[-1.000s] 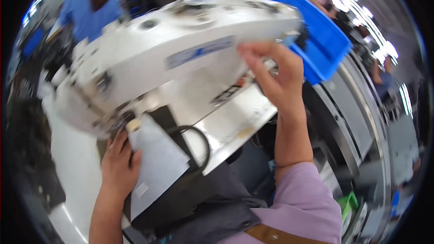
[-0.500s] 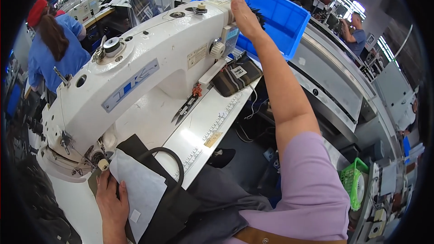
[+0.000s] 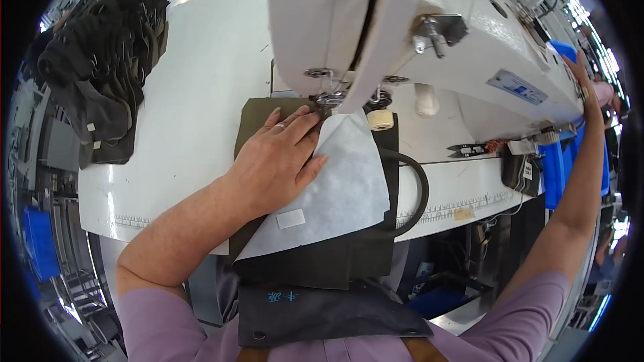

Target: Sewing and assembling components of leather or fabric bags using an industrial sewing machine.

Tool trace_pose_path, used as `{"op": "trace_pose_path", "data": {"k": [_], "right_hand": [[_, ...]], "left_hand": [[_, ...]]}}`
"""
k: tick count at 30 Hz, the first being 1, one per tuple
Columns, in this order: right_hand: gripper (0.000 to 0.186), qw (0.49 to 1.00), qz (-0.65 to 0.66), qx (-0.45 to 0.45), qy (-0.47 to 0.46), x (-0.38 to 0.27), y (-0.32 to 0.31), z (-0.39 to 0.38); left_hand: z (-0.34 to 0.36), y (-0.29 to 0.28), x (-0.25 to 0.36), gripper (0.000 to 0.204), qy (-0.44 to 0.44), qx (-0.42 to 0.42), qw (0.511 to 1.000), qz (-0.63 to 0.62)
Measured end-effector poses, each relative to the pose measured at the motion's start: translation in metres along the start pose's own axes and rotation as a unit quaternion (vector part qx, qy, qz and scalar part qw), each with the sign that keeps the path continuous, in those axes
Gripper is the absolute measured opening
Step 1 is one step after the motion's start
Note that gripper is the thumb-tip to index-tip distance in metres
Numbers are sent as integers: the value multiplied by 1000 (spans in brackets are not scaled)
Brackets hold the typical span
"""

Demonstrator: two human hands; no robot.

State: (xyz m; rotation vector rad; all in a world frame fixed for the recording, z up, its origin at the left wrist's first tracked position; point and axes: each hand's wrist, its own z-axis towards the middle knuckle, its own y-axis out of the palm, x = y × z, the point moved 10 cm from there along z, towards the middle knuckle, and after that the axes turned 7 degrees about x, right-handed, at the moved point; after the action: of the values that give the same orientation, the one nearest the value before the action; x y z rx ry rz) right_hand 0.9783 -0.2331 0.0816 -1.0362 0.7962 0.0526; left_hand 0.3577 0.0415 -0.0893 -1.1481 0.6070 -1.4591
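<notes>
My left hand (image 3: 272, 164) lies palm down, fingers apart, on olive fabric (image 3: 258, 110) and a pale grey piece (image 3: 352, 181), fingertips beside the presser foot (image 3: 329, 99) of a white sewing machine (image 3: 476, 50). The pale piece has a small white square patch (image 3: 290, 218) and rests on dark fabric (image 3: 369, 261) with a looped black strap (image 3: 419, 198). My right hand (image 3: 582, 77) is at the machine's far right end, by the handwheel; what its fingers do is mostly hidden.
A heap of dark fabric pieces (image 3: 114, 60) lies on the white table (image 3: 174, 174) at left. Thread snips (image 3: 469, 150) and a dark plaid pouch (image 3: 520, 174) lie at right, beside a blue bin (image 3: 553, 174). A blue container (image 3: 40, 241) stands lower left. Other people show at far right.
The view has swung down and leftward onto the needle area and fabric heap. My left hand stays on the fabric; my right hand rose to the machine's right end and remains there.
</notes>
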Motion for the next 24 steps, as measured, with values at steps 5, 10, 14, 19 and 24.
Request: {"op": "trace_pose_path", "data": {"k": [5,10,14,19,24], "right_hand": [[102,986,95,65,123,9,-14,-4],[96,953,161,147,211,13,-25,-25],[91,946,154,173,226,0,-5,-58],[81,600,773,-202,41,-17,18,-104],[68,902,75,425,23,-5,13,-143]], "left_hand": [[1,-4,4,43,1,-13,1000,3],[3,1,2,44,4,-3,1000,-1],[0,0,2,44,-2,-8,1000,6],[-1,-5,1,29,10,35,999,-23],[4,-6,6,43,4,-12,1000,10]]}}
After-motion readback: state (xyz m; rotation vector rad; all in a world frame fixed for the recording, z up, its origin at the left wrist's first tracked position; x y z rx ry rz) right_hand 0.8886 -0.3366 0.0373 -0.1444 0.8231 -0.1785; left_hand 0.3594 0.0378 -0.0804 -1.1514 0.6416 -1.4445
